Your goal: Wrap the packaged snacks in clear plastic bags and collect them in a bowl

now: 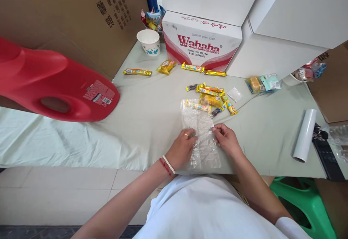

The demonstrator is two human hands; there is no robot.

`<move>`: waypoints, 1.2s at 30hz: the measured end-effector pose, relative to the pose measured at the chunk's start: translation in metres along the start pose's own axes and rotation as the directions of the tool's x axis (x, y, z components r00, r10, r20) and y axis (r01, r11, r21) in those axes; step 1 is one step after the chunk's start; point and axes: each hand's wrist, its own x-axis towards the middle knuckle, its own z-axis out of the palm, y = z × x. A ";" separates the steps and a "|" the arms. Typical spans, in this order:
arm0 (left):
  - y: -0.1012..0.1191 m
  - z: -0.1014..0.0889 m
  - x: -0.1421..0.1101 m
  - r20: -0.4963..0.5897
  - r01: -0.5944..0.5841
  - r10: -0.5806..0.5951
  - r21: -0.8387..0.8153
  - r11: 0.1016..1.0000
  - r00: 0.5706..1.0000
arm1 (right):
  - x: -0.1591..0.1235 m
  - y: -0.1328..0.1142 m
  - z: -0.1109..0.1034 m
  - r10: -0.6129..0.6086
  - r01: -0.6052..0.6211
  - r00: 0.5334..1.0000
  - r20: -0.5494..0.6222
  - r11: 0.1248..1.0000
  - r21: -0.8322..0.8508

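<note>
You seem to be spreading the clear plastic bag at the lower centre of the frame, your left hand's and right hand's fingers pinching it, and the next move likely calls for lightness.

A single head-worn camera looks forward and steeply down over the white cloth shirt, with the bare left hand and bare right hand close below, near mid-view. Its wide view reaches across the pale green cloth-covered table to the red-and-white cardboard water box behind.
</note>
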 end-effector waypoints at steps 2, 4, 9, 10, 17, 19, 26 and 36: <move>-0.005 0.000 -0.002 -0.003 0.036 -0.036 -0.022 0.999 0.999 | 0.000 0.003 -0.003 -0.002 0.002 1.000 0.017 1.000 0.001; -0.005 -0.006 -0.002 -0.031 0.047 -0.048 -0.049 0.998 0.998 | 0.000 0.004 -0.004 -0.014 0.014 1.000 0.022 1.000 0.000; 0.006 -0.018 0.015 -0.069 0.065 -0.083 -0.232 0.971 0.994 | 0.005 0.001 -0.004 -0.133 0.118 0.988 -0.077 0.979 -0.169; 0.008 -0.017 0.019 -0.072 0.092 -0.119 -0.298 0.950 0.990 | 0.007 -0.001 -0.004 -0.152 0.132 0.984 -0.087 0.971 -0.199; 0.005 0.000 0.049 -0.049 0.349 -0.497 -0.651 0.674 0.866 | 0.032 -0.018 0.009 -0.232 0.194 0.960 -0.155 0.954 -0.228; 0.002 0.004 0.057 -0.043 0.367 -0.569 -0.725 0.583 0.821 | 0.038 -0.021 0.016 -0.322 0.279 0.936 -0.138 0.923 -0.264; 0.000 0.015 0.078 -0.062 0.303 -0.726 -0.882 0.361 0.685 | 0.029 -0.019 0.030 -0.612 0.451 0.790 -0.026 0.609 -0.652; -0.003 0.019 0.084 -0.053 0.273 -0.763 -0.916 0.295 0.644 | 0.013 -0.012 0.029 -0.548 0.400 0.836 0.034 0.564 -0.722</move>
